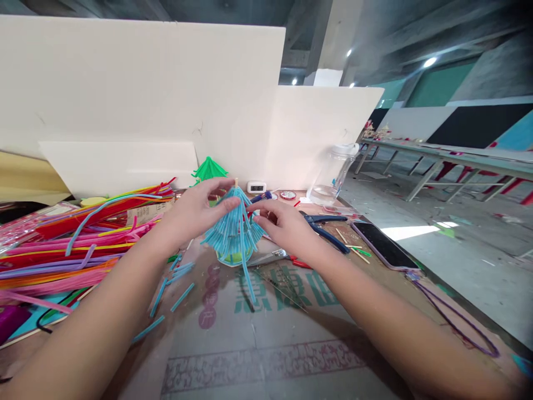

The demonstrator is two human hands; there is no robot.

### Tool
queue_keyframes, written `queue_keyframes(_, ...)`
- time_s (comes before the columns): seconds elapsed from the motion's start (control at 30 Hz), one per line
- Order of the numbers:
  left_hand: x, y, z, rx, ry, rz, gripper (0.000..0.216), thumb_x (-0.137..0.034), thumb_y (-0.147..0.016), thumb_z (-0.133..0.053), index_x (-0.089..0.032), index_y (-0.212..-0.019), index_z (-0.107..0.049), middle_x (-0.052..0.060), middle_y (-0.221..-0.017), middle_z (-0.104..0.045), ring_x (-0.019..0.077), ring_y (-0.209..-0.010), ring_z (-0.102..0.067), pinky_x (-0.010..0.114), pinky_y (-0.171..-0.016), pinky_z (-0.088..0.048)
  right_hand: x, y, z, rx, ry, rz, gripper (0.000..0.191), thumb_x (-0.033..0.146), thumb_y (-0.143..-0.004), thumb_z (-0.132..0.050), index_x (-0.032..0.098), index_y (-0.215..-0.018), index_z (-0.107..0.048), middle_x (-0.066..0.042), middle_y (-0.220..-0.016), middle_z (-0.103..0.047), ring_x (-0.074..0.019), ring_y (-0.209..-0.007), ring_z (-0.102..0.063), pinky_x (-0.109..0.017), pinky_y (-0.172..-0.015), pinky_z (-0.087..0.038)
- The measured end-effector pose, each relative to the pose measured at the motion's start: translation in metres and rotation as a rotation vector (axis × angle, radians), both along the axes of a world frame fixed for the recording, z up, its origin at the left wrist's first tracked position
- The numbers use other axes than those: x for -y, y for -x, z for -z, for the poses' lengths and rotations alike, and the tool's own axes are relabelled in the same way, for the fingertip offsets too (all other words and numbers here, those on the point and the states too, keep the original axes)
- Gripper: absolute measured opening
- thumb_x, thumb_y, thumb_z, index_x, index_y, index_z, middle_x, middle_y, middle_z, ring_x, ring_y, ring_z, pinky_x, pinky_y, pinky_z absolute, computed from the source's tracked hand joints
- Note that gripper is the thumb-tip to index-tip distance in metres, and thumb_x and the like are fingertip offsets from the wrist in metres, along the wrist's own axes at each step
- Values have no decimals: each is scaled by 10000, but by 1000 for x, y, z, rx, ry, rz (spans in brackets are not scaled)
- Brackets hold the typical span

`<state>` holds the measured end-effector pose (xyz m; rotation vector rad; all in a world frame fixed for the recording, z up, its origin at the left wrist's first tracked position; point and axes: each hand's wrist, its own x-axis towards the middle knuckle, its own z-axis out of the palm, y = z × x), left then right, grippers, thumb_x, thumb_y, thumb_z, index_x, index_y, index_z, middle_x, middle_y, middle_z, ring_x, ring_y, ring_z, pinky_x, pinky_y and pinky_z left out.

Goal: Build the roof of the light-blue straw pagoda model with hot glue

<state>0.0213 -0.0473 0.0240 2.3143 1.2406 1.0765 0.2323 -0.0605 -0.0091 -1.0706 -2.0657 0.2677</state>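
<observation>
A small cone-shaped model made of light-blue pipe cleaners (pixel 234 230) stands on the cardboard-covered table (pixel 266 344), with a wooden stick poking out of its tip. My left hand (pixel 195 211) holds its upper left side, fingers curled over the top strands. My right hand (pixel 283 225) touches its right side, fingertips pinched on the strands. One loose blue strand hangs down in front of the model. Short blue pipe-cleaner pieces (pixel 175 289) lie scattered below my left forearm.
A big heap of coloured pipe cleaners (pixel 70 244) fills the left. Blue-handled pliers (pixel 327 228), a phone (pixel 383 244), a clear plastic jar (pixel 333 175), a green paper model (pixel 209 169) and a small white clock (pixel 256 187) sit behind and right. White boards stand at the back.
</observation>
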Motion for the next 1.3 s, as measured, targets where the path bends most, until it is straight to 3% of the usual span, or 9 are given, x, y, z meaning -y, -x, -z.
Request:
queue_keyframes(0.13,13,-2,6,-165,26,2,872,-595,-767,-613,-191,-1476,-304,121,-1466,-435,315,-1299,-451,460,-1074,-378,-8,-5,-2,9,-89,-16,232,163,-870,-541,196,-1059,-673,-44,-953,-601,-122,-737,-519,-259,-694,-392)
queue_keyframes(0.27,17,-7,16,-217,-44,-19,950,-559,-775,-608,-134,-1509,-181,152,-1537,-302,315,-1391,-324,454,-1136,-299,-22,-7,-12,-43,-10,20,136,186,-853,-551,160,-912,-671,-23,-852,-611,-119,-708,-520,-252,-662,-387)
queue_keyframes(0.47,10,-11,26,-212,-103,-46,931,-539,-780,-595,-126,-1501,-173,171,-1537,-272,309,-1419,-265,467,-1156,-255,-34,-14,-28,69,201,-105,151,233,-850,-581,146,-880,-700,-11,-777,-636,-117,-690,-540,-248,-633,-372)
queue_keyframes(0.7,8,-6,27,-195,-58,5,873,-458,-804,-577,-102,-1494,-178,168,-1522,-291,282,-1400,-305,437,-1153,-277,-25,-10,-23,186,-6,-198,138,200,-867,-576,185,-927,-700,-25,-912,-555,-134,-828,-545,-265,-753,-403)
queue_keyframes(0.83,8,-5,27,-193,-47,3,870,-434,-804,-572,-89,-1494,-169,166,-1526,-281,274,-1402,-299,428,-1161,-266,-23,-1,-15,291,15,-167,152,203,-878,-563,179,-939,-700,-57,-1018,-504,-159,-906,-539,-311,-850,-400)
queue_keyframes(0.97,9,-4,27,-198,-28,5,838,-423,-820,-552,-116,-1498,-166,143,-1534,-275,263,-1408,-294,421,-1162,-269,-26,3,-6,183,66,-213,138,198,-867,-575,177,-938,-692,-59,-1047,-483,-162,-988,-524,-306,-901,-394)
queue_keyframes(1.07,10,-2,25,-224,-13,22,831,-414,-821,-548,-128,-1502,-167,135,-1536,-275,265,-1411,-289,424,-1163,-267,-28,3,-6,119,128,-214,143,230,-865,-581,165,-891,-707,-43,-954,-525,-147,-895,-532,-281,-813,-409)
queue_keyframes(1.17,11,-1,22,-242,10,32,833,-404,-813,-554,-142,-1505,-173,131,-1538,-278,280,-1409,-294,436,-1158,-275,-23,4,-13,63,345,-198,186,269,-866,-568,143,-847,-704,4,-731,-552,-108,-652,-503,-251,-630,-390)
queue_keyframes(1.3,11,0,22,-251,4,53,839,-389,-804,-561,-122,-1501,-179,140,-1538,-282,288,-1410,-291,436,-1164,-265,-14,4,-20,-55,639,-176,247,351,-884,-510,156,-862,-660,82,-483,-369,-67,-402,-321,-225,-420,-264)
